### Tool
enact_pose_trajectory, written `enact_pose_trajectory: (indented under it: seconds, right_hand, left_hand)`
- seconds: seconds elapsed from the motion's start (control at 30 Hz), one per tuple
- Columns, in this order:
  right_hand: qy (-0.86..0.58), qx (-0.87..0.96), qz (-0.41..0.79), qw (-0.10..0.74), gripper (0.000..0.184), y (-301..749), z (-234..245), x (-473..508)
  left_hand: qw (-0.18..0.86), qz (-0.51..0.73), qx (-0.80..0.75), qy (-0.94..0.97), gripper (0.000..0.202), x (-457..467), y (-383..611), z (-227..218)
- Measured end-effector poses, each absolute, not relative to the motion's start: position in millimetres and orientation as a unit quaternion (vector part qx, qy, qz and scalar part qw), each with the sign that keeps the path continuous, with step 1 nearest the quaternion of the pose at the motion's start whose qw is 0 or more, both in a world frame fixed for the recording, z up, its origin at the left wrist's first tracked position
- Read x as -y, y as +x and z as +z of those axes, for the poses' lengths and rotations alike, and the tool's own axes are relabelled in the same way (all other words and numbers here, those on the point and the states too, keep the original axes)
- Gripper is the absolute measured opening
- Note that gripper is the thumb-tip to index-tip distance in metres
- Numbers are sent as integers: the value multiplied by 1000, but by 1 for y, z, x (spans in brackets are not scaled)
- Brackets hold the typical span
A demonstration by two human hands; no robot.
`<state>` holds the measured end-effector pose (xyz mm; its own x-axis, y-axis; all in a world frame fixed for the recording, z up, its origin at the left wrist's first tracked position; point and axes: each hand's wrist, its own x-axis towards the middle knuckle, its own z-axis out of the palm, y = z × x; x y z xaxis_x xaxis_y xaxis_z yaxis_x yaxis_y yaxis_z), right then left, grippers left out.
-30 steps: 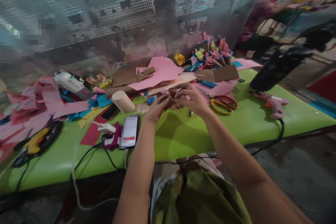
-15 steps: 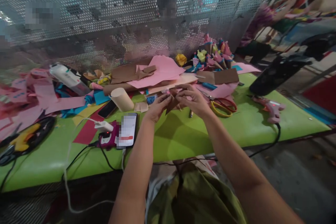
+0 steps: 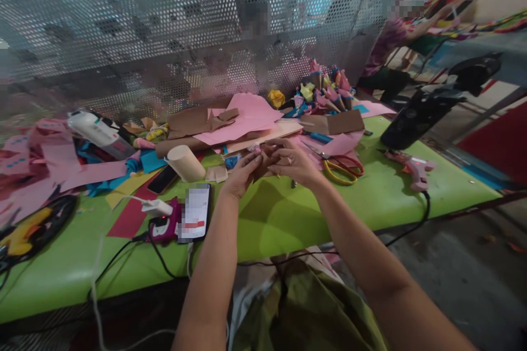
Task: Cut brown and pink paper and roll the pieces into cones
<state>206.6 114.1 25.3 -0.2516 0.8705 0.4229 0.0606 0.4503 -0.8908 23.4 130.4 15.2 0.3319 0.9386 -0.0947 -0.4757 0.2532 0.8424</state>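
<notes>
Both my bare forearms reach forward across the near edge of the desk [image 3: 370, 197] and converge. My left hand [image 3: 242, 174] and right hand [image 3: 297, 163] meet over the desk's middle, fingertips touching, fingers curled into a pinch, the right knuckles turned upward.

Over a green table [image 3: 382, 197], left hand [image 3: 242, 173] and right hand [image 3: 294, 163] pinch a brown paper piece [image 3: 263, 163]; scissors [image 3: 343, 167], glue gun [image 3: 411, 167], phone [image 3: 194, 213] lie near.
</notes>
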Motion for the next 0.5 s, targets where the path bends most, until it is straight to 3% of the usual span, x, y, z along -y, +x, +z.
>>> enact_pose_trajectory:
  seconds: [0.27, 0.5]
  right_hand:
    - [-350, 686, 390, 505, 22, 204, 24, -118]
    - [-435, 565, 345, 610, 22, 211, 18, -128]
  left_hand:
    - [706, 491, -337, 382, 41, -131, 25, 16]
    - [623, 484, -359, 498, 45, -132, 24, 22]
